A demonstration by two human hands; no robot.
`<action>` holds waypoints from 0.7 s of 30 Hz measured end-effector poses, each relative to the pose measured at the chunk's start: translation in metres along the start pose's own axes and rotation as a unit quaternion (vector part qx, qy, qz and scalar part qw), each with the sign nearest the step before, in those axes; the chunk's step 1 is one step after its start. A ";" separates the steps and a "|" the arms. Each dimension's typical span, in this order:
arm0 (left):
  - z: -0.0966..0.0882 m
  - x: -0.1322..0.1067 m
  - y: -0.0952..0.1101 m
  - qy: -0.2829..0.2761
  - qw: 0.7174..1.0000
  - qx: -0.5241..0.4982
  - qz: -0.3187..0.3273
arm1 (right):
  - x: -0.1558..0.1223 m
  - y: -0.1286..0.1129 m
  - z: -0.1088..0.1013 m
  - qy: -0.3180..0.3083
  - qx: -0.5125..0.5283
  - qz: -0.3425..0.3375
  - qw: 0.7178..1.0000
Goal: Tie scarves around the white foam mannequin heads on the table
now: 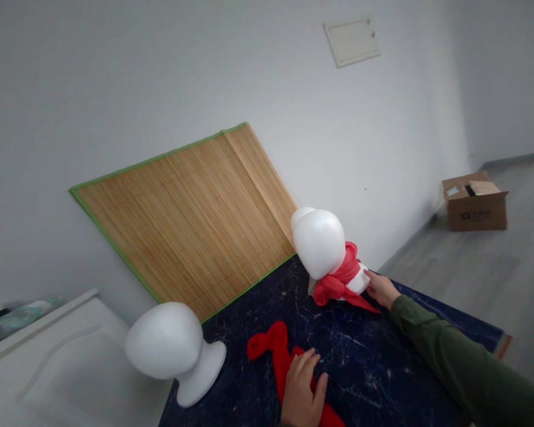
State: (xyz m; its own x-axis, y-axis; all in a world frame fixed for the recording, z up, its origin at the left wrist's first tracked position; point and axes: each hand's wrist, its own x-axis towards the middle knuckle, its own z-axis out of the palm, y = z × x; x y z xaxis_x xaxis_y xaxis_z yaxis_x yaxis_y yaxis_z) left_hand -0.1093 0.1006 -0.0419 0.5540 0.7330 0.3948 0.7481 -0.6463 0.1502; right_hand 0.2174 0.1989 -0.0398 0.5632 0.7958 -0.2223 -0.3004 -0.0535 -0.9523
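My right hand [381,289] grips the base of a white foam mannequin head [319,242], with thumb and fingers at the base's edge. A thin light-red scarf [345,270] is wrapped and knotted round that head's neck, one end hanging down. My left hand [302,391] lies open over a bright red cloth [279,350], fingers stretched and thumb apart; part of the cloth is hidden under it. To the left, another white mannequin head [167,343] stands on its flared base. A further white rounded form [301,216] shows partly behind the scarfed head.
The dark blue marbled tabletop [360,356] ends at a right corner. A green-edged bamboo mat [187,219] leans against the wall behind. White cabinet panels [80,356] stand at the left. A cardboard box [476,207] sits on the floor, far right.
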 end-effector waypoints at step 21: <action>-0.033 -0.026 0.058 0.269 0.931 -0.139 -0.206 | -0.201 0.048 -0.004 -0.286 0.178 0.074 0.939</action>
State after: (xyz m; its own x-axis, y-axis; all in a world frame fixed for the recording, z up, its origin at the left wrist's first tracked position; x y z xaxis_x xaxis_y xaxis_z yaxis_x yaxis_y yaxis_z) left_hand -0.0923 0.0371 -0.0129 -0.0783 0.7669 0.6370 0.6922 -0.4180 0.5883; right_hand 0.0928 0.0339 -0.0414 0.0203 0.9946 -0.1022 -0.6379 -0.0658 -0.7673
